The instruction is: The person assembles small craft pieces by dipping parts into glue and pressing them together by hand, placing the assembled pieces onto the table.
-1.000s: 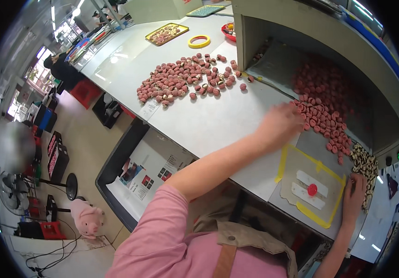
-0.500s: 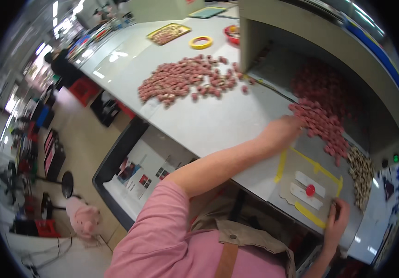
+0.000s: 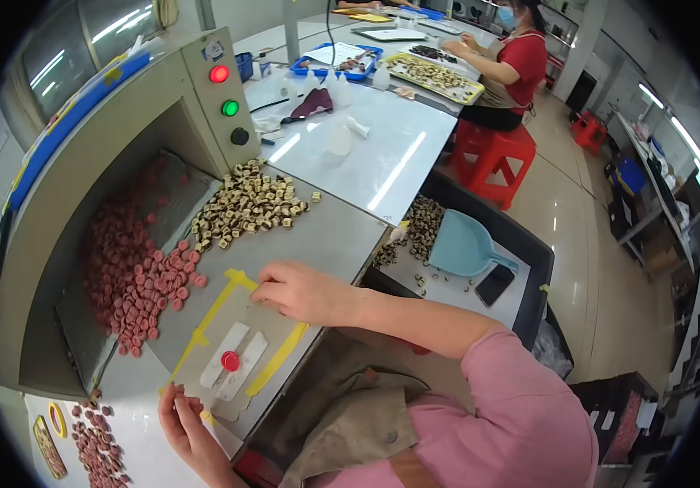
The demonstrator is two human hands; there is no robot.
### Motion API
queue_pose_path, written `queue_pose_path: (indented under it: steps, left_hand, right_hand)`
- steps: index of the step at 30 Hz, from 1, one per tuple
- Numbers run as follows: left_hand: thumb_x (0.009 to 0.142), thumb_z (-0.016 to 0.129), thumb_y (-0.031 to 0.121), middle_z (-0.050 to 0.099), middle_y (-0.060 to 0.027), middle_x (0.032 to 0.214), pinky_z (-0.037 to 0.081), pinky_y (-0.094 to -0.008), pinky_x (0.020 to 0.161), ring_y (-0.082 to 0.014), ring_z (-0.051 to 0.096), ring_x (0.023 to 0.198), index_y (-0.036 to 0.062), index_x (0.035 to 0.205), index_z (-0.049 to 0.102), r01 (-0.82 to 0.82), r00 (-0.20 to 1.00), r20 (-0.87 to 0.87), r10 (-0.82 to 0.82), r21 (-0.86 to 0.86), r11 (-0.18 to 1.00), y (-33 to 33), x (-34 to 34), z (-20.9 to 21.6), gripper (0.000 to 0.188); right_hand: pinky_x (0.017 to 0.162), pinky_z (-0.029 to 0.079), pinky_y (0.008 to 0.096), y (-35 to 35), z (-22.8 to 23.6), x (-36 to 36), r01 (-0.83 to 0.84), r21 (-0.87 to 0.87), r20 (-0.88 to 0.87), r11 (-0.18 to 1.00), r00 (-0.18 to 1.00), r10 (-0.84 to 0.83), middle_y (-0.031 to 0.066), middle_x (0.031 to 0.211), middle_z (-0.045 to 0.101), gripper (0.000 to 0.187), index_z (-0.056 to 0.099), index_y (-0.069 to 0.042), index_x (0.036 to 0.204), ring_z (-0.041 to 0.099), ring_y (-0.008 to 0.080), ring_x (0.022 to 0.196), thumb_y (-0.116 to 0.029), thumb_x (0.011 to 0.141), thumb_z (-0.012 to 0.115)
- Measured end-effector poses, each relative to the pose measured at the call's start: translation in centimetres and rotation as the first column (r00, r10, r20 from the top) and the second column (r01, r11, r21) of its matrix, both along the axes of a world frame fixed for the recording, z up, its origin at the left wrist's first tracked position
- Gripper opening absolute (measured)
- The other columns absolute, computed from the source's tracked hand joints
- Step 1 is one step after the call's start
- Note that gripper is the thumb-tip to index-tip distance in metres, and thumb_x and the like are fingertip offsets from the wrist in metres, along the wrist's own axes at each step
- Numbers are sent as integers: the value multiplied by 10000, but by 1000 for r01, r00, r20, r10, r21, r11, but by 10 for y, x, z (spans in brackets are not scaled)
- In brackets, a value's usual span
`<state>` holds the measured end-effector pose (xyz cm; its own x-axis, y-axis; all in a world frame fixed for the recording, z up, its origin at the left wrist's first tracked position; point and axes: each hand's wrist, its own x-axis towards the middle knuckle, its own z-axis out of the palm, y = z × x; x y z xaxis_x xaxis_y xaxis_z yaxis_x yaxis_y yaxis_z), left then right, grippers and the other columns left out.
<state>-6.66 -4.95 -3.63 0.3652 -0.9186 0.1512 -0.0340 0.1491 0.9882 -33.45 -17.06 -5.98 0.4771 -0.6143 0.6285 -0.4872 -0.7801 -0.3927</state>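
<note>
A grey board (image 3: 218, 332), edged with yellow tape, lies on the worktop in front of me. Two white strips (image 3: 250, 365) are fixed on it side by side, with a round red piece (image 3: 230, 361) between them. My left hand (image 3: 185, 423) is at the board's left corner, fingers curled and fingertips close together; anything in them is too small to name. Over the opposite corner is my right hand (image 3: 300, 293), its fingers bent into a pinch that hides what they hold. Small pink round pieces (image 3: 151, 293) are heaped beyond the board, beside cream-and-dark pieces (image 3: 244, 203).
A beige machine housing (image 3: 49, 211) arches over the pink heap. On the right, a black bin (image 3: 533, 301) contains dark pieces, a blue dustpan (image 3: 460, 244) and a phone (image 3: 495, 285). Beyond, a masked person in red (image 3: 517, 61) sits by a yellow tray (image 3: 439, 79).
My view has swung to the right. The left hand has come back from the pink heap to the board's corner. My right hand has moved from the board's edge to over its far-right corner.
</note>
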Motion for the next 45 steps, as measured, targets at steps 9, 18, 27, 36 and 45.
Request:
queue_pose_path:
  steps: [9,18,27,36,45]
  left_hand:
    - [988,489,130,559,-55,1135,421,-193,772,-64,493,849,1,1227,528,-31,994,-103,28,-28,999,9,-7,-7,274]
    - [983,495,107,561,-84,1133,417,-192,740,-70,478,818,-19,1225,526,-39,984,-176,22,-98,994,19,0,-9,275]
    - [983,491,99,558,-86,1146,418,-197,747,-75,482,818,-25,1217,529,-23,993,-119,10,-110,994,20,-7,-11,267]
    - [978,506,120,551,-63,1166,432,-202,782,-69,505,860,-11,1269,491,-50,946,-324,32,-50,997,-7,-5,-14,320]
    - [976,508,133,546,-47,1154,427,-202,785,-69,503,887,19,1302,468,58,903,-424,-76,-56,997,-9,-22,-24,347]
  right_hand:
    - [809,469,371,5,9,3,13,2,50,1000,999,-13,94,973,541,266,582,-72,998,553,279,918,-2,746,630]
    - [782,475,371,17,15,6,87,96,148,992,984,-101,97,975,550,213,581,-53,980,557,283,908,-10,774,617]
    - [811,462,373,0,11,0,113,64,59,992,991,-117,79,892,568,135,605,-77,919,548,277,883,-101,793,647]
    - [824,460,379,-22,0,-3,137,59,-46,989,990,-134,88,948,540,207,586,-73,969,546,279,903,-168,801,662]
    - [803,473,372,-27,-6,1,176,117,-140,977,977,-159,102,933,542,236,586,-58,998,551,284,902,-171,802,657]
